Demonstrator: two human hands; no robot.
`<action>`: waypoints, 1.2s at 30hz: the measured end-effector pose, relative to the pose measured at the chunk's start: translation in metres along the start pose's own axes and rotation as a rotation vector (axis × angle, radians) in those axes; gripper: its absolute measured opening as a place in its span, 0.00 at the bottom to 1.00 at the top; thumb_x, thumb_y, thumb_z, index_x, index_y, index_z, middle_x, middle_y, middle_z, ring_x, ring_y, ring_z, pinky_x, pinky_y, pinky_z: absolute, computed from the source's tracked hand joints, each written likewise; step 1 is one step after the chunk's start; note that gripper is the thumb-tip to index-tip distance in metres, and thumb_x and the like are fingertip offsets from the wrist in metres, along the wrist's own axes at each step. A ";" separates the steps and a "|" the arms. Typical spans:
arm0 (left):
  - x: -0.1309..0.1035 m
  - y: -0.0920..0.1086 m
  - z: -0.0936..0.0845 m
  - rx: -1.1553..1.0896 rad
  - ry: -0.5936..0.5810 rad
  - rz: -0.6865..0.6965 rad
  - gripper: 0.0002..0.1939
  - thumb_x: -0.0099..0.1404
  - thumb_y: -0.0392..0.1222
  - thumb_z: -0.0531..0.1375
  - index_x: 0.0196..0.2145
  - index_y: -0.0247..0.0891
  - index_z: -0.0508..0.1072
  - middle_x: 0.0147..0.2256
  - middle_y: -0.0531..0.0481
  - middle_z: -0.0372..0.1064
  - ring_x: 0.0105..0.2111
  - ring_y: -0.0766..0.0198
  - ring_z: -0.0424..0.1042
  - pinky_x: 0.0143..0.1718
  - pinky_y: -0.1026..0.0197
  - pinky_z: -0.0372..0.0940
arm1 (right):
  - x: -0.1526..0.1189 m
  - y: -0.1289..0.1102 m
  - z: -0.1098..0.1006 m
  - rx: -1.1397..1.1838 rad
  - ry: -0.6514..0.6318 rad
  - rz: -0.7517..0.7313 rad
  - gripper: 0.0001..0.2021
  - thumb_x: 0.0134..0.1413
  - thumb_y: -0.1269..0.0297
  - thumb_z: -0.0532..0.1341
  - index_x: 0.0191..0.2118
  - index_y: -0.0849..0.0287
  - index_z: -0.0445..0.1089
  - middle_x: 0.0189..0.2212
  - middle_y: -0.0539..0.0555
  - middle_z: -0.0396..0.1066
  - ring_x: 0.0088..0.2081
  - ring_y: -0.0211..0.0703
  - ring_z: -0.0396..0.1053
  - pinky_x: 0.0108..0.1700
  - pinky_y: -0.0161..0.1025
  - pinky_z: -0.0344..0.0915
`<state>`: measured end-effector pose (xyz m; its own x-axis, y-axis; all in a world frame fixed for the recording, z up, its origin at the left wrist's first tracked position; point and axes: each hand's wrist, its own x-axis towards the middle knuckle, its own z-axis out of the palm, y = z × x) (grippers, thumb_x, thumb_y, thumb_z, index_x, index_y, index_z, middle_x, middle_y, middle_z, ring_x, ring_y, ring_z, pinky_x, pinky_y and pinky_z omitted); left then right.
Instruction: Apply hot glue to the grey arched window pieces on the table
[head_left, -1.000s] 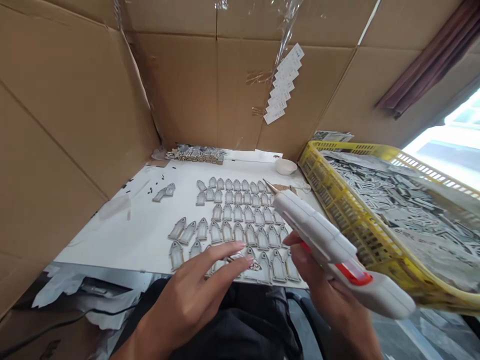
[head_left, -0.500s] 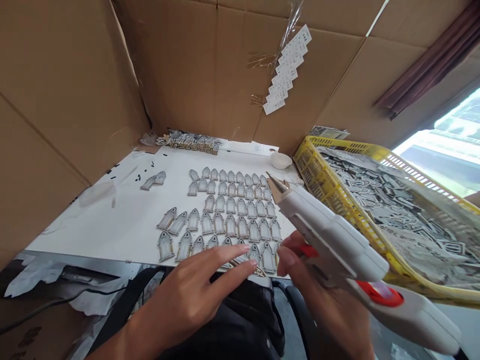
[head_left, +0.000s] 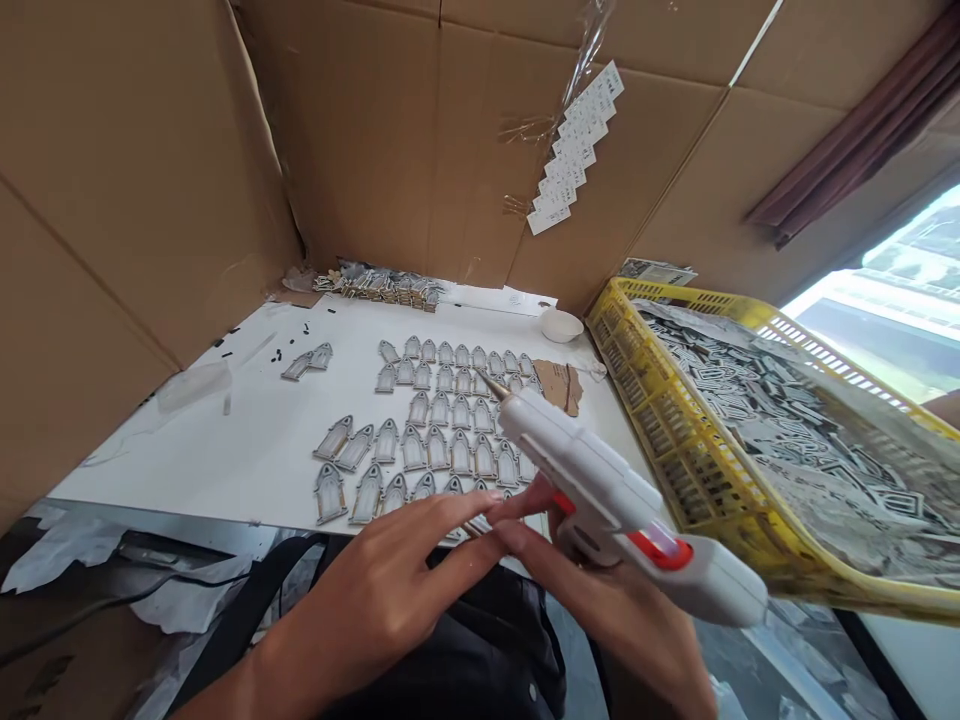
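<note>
My right hand (head_left: 600, 590) is wrapped round a white and red hot glue gun (head_left: 592, 460), its metal nozzle pointing up and left over the table. The thumb and forefinger of that hand come together at the fingertips of my left hand (head_left: 397, 560), near the table's front edge. Between the left thumb and fingers a small flat piece (head_left: 474, 526) shows only in part; the fingers cover most of it. Beyond both hands lie rows of small grey, arched window-shaped pieces (head_left: 413, 447) on the white table (head_left: 247, 450). The gun hides some at the right.
A yellow plastic crate (head_left: 675, 475) full of similar pieces stands at the right. At the back are a stack of pieces (head_left: 390, 288) and a small white bowl (head_left: 561, 325). Torn cardboard (head_left: 559, 386) lies near the crate. Cardboard walls (head_left: 375, 150) enclose the table.
My right hand has moved left with the glue gun, and its fingertips have come to the left hand's fingertips. The left hand has barely moved. The torn cardboard is uncovered now.
</note>
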<state>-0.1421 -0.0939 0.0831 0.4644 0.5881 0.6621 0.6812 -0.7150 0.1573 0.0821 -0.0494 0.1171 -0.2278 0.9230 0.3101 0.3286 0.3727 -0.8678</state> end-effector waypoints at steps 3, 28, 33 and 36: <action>0.002 0.000 0.001 0.014 0.025 0.003 0.13 0.85 0.33 0.55 0.59 0.35 0.77 0.60 0.37 0.80 0.62 0.58 0.80 0.63 0.59 0.77 | 0.001 0.002 0.001 0.001 -0.124 0.026 0.09 0.62 0.52 0.76 0.38 0.50 0.85 0.34 0.50 0.83 0.32 0.45 0.79 0.36 0.39 0.78; -0.017 -0.109 -0.015 -0.094 0.081 -0.638 0.14 0.81 0.49 0.60 0.56 0.47 0.83 0.53 0.46 0.83 0.52 0.54 0.84 0.56 0.57 0.76 | 0.020 0.002 -0.033 0.249 0.678 0.142 0.27 0.43 0.47 0.87 0.36 0.56 0.74 0.31 0.49 0.77 0.30 0.43 0.75 0.22 0.34 0.65; -0.035 -0.162 -0.025 -0.172 0.157 -1.039 0.31 0.64 0.68 0.68 0.53 0.41 0.83 0.45 0.42 0.86 0.43 0.44 0.87 0.47 0.49 0.80 | 0.017 0.007 -0.043 0.247 0.738 0.164 0.26 0.44 0.45 0.86 0.37 0.55 0.77 0.32 0.50 0.78 0.26 0.39 0.69 0.21 0.35 0.61; -0.041 -0.182 -0.026 -0.194 0.171 -1.106 0.40 0.59 0.73 0.68 0.55 0.36 0.80 0.38 0.43 0.84 0.35 0.46 0.87 0.41 0.48 0.82 | 0.018 0.012 -0.046 0.241 0.765 0.119 0.27 0.43 0.43 0.86 0.36 0.55 0.77 0.29 0.49 0.77 0.25 0.39 0.68 0.22 0.36 0.62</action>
<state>-0.2998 0.0025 0.0468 -0.4312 0.8845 0.1783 0.5632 0.1094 0.8191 0.1242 -0.0236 0.1301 0.5147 0.7976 0.3146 0.0850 0.3177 -0.9444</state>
